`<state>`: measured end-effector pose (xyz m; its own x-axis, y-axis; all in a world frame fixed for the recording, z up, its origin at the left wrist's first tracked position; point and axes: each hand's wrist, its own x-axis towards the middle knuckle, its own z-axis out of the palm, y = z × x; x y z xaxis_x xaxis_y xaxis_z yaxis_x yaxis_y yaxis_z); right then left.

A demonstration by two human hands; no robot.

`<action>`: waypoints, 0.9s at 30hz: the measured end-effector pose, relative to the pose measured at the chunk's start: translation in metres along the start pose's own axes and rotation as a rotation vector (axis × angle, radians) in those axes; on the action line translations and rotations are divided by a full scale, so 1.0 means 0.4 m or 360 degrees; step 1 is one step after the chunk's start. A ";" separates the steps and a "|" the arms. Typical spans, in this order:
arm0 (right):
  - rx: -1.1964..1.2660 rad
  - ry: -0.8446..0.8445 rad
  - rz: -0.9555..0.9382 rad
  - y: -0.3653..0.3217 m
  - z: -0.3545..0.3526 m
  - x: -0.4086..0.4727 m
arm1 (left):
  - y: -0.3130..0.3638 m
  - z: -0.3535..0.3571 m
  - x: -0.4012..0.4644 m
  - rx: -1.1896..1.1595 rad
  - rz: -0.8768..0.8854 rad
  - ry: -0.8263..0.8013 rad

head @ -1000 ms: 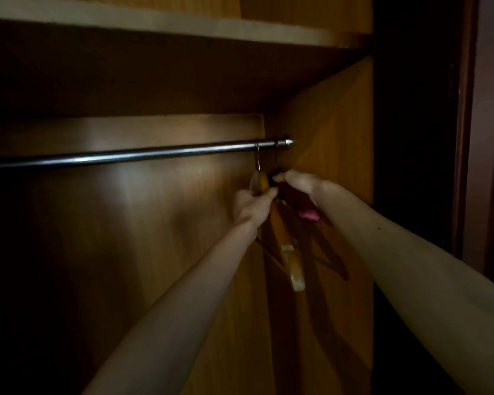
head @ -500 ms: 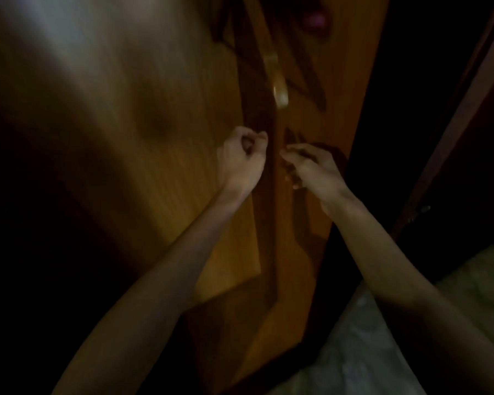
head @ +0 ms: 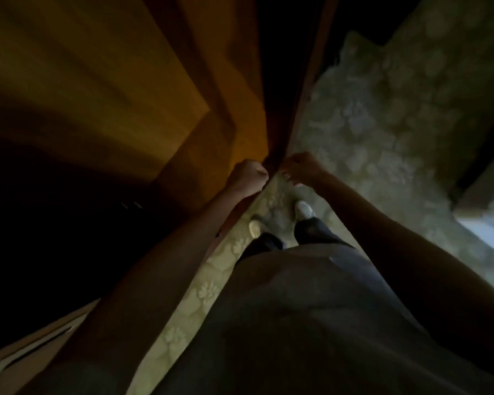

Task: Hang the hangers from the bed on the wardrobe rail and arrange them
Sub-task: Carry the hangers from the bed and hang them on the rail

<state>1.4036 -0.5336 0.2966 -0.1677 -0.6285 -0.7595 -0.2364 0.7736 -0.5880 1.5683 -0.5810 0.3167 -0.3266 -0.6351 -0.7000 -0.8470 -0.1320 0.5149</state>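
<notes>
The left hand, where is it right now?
In the head view, the left hand sits near frame centre, curled into a fist against the wardrobe's orange side panel, just left of the right hand.

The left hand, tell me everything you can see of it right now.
The left hand is bare and curled into a closed fist, knuckles turned toward the right hand, close beside it but apart. It sits low in front of the orange-brown wardrobe panel, at its edge, above the patterned floor. Its bare forearm runs down toward the lower left. Nothing shows inside the fist; the picture is dim and blurred, so contact with the wardrobe cannot be told.
</notes>
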 end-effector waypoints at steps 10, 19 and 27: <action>0.0286 0.0286 0.0677 0.563 0.017 -0.158 | -0.020 0.361 0.060 0.0751 -0.0034 -0.0708; 0.1010 0.0674 0.1013 0.934 -0.032 -0.404 | 0.313 0.748 0.038 0.1238 0.0318 -0.1044; 0.1632 0.1095 0.1242 1.194 -0.090 -0.556 | 0.649 1.052 0.052 0.1420 0.0691 -0.1088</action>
<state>1.2937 -0.0273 0.1948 -0.4159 0.2828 -0.8643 0.8491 0.4611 -0.2577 1.1651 -0.3084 0.2276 -0.5823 0.0739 -0.8096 -0.5151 0.7369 0.4377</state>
